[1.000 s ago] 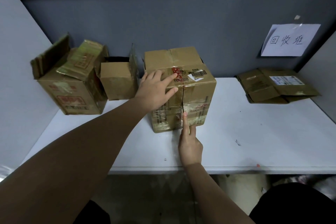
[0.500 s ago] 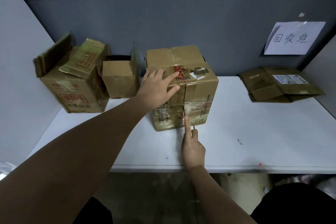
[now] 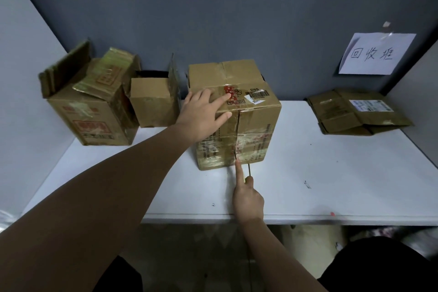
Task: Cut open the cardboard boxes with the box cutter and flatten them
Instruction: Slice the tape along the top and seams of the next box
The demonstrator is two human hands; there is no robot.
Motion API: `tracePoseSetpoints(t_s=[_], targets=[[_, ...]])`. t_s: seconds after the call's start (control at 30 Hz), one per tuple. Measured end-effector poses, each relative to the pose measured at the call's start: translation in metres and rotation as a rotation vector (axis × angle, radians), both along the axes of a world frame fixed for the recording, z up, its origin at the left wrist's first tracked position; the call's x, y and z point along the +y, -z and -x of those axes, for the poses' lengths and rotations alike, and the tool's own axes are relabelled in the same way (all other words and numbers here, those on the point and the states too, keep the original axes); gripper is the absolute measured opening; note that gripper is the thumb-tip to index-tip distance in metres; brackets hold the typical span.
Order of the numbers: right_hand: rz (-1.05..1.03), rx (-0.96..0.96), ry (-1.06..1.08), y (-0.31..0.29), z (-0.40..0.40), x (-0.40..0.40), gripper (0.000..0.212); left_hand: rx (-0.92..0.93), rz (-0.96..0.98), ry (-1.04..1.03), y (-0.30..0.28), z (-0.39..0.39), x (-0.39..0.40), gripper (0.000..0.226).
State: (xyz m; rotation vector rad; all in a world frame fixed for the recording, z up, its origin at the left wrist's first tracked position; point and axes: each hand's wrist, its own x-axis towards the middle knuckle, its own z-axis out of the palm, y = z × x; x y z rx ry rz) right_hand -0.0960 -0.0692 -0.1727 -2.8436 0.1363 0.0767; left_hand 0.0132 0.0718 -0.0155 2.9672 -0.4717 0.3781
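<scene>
Cardboard box (image 3: 237,111) sits mid-desk (image 3: 331,173) under your flat, open left hand (image 3: 203,111). Your right hand (image 3: 247,199) grips the cutter (image 3: 249,169), closed, index finger at the box's near seam.

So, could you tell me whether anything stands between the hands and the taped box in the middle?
Nothing visible does. The left hand lies flat on the middle box, and the right hand already has its forefinger at the front seam, near the bottom.

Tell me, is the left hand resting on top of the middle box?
Yes, the left hand lies flat on the top front edge of the middle box.
</scene>
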Motion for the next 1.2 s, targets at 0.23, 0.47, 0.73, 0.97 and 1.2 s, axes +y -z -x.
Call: tracePoseSetpoints(t_s=[0.23, 0.47, 0.73, 0.97, 1.2], targets=[[0.019, 0.034, -0.016, -0.0018, 0.0020, -0.0016, 0.085, 0.019, -0.020, -0.002, -0.0027, 0.0015, -0.0003, 0.055], [0.043, 0.072, -0.027, -0.0011, 0.0037, -0.0001, 0.086, 0.028, -0.019, 0.000, -0.0035, 0.0024, -0.0002, 0.055], [0.040, 0.113, -0.033, 0.0024, 0.0035, 0.0003, 0.087, 0.034, -0.021, 0.000, -0.0041, 0.0025, 0.0002, 0.055], [0.061, 0.151, -0.050, 0.0002, 0.0031, -0.0005, 0.087, 0.036, -0.027, -0.004, -0.0047, 0.0027, 0.0000, 0.055], [0.077, 0.174, -0.053, 0.0004, 0.0030, 0.0010, 0.086, 0.047, -0.035, -0.010, -0.0051, 0.0028, -0.0009, 0.055]])
